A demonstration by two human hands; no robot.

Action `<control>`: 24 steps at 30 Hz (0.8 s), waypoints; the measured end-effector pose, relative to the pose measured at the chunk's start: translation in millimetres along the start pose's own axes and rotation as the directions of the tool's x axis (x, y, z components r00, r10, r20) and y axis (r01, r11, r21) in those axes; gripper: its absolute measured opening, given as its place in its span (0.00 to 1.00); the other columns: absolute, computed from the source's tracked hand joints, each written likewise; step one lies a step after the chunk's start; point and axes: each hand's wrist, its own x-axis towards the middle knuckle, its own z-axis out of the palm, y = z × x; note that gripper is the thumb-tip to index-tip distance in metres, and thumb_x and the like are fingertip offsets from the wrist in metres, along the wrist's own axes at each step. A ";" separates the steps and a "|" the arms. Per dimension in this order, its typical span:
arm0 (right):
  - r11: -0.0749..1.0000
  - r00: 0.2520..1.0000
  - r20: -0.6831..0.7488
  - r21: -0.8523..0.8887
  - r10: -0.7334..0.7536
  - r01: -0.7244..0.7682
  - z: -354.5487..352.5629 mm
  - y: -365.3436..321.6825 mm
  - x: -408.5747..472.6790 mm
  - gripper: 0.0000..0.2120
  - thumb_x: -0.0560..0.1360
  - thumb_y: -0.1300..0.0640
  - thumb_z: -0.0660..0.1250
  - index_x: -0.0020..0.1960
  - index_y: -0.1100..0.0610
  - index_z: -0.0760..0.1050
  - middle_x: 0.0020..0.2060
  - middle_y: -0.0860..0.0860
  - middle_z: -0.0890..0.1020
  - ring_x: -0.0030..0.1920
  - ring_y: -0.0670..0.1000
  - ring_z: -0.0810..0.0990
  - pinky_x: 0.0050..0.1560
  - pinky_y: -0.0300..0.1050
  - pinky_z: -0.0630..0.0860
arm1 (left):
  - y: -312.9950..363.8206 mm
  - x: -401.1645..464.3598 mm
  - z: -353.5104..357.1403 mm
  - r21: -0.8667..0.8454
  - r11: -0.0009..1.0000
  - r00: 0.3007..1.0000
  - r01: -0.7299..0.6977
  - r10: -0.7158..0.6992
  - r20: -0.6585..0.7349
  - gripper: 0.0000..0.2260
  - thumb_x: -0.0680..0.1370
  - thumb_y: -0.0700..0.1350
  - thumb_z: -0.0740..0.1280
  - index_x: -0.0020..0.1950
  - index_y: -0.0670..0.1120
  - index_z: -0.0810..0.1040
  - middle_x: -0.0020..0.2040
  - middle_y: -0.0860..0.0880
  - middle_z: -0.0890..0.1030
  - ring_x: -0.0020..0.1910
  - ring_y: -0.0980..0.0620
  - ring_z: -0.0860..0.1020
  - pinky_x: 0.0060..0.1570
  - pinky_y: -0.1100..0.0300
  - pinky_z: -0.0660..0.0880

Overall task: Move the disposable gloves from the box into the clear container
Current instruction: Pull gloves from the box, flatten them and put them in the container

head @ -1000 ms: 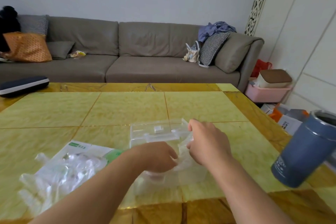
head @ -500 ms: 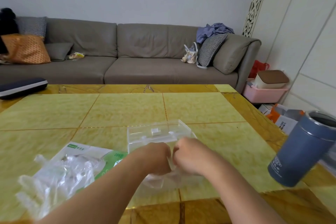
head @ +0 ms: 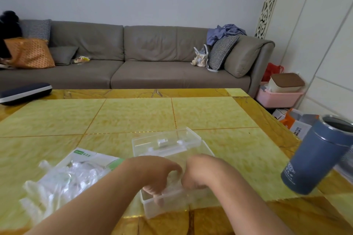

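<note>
While both hands work inside the clear container (head: 172, 199), the thin film could spring back out once pressure eases, or the light tub could skid on the glossy counter (head: 133, 116). Fingers of the left hand (head: 156, 174) curl downward into the tub, pressing gloves; the right hand (head: 198, 173) is bunched beside it, its grip hidden. Most disposable gloves (head: 63, 183) lie heaped on the box (head: 86, 155), left of both hands.

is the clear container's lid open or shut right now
Open. The lid is swung back behind the clear container, and the left hand and right hand reach down inside its open top.
</note>
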 end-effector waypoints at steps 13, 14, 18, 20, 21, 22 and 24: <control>0.999 0.993 0.114 -0.042 -0.026 0.031 9.1 -3.3 -13.2 0.34 0.74 0.57 0.58 0.80 0.50 0.64 0.80 0.59 0.62 0.81 0.53 0.60 0.69 0.58 0.73 | 18.3 -2.4 21.8 -0.440 0.897 0.989 -0.025 -0.043 -0.144 0.22 0.80 0.42 0.63 0.75 0.50 0.71 0.56 0.49 0.82 0.45 0.49 0.84 0.35 0.63 0.77; 0.998 0.992 0.125 -0.053 -0.028 0.035 10.7 -3.2 -14.9 0.34 0.71 0.55 0.58 0.78 0.53 0.66 0.79 0.60 0.63 0.81 0.54 0.61 0.67 0.59 0.74 | 15.9 -4.2 23.0 -0.420 0.907 0.993 -0.025 -0.028 -0.118 0.25 0.80 0.45 0.65 0.77 0.53 0.67 0.59 0.50 0.81 0.47 0.49 0.85 0.34 0.64 0.77; 0.999 0.996 0.080 -0.026 -0.031 0.033 12.8 2.3 -14.3 0.21 0.77 0.53 0.64 0.69 0.56 0.74 0.72 0.59 0.72 0.73 0.57 0.73 0.59 0.52 0.76 | 8.2 -7.7 20.3 -0.244 0.968 0.997 -0.058 0.044 -0.059 0.33 0.78 0.43 0.68 0.79 0.59 0.60 0.66 0.54 0.79 0.53 0.49 0.82 0.40 0.63 0.75; 0.999 0.998 0.035 -0.009 -0.045 0.046 13.3 3.8 -13.7 0.09 0.77 0.55 0.67 0.56 0.54 0.78 0.59 0.56 0.79 0.56 0.56 0.82 0.47 0.47 0.76 | 7.2 -9.1 19.8 -0.187 0.980 0.998 -0.061 0.055 -0.040 0.34 0.77 0.43 0.69 0.79 0.59 0.59 0.65 0.53 0.79 0.57 0.47 0.81 0.45 0.58 0.77; 0.999 0.999 0.007 -0.013 -0.049 0.049 13.6 4.4 -14.9 0.04 0.76 0.55 0.68 0.50 0.54 0.78 0.52 0.53 0.80 0.48 0.55 0.82 0.42 0.45 0.74 | 7.2 -9.4 19.8 -0.173 0.983 0.998 -0.062 0.056 -0.037 0.34 0.77 0.42 0.70 0.79 0.59 0.59 0.64 0.53 0.79 0.57 0.46 0.81 0.47 0.55 0.79; 0.998 0.998 -0.019 -0.013 -0.054 0.054 15.2 4.2 -15.4 0.02 0.75 0.56 0.68 0.45 0.54 0.76 0.46 0.52 0.80 0.43 0.53 0.80 0.38 0.44 0.73 | 7.5 -9.0 20.8 -0.159 0.985 0.998 -0.063 0.058 -0.037 0.35 0.76 0.43 0.73 0.78 0.59 0.60 0.63 0.52 0.79 0.58 0.45 0.81 0.51 0.53 0.80; 0.998 0.994 -0.087 -0.022 -0.063 0.062 16.3 3.1 -20.1 0.05 0.74 0.58 0.68 0.41 0.53 0.73 0.40 0.50 0.78 0.38 0.51 0.76 0.33 0.42 0.69 | 6.7 -7.1 24.1 -0.124 0.990 0.997 -0.069 0.063 -0.054 0.39 0.74 0.46 0.78 0.78 0.59 0.60 0.64 0.51 0.79 0.59 0.46 0.79 0.58 0.49 0.79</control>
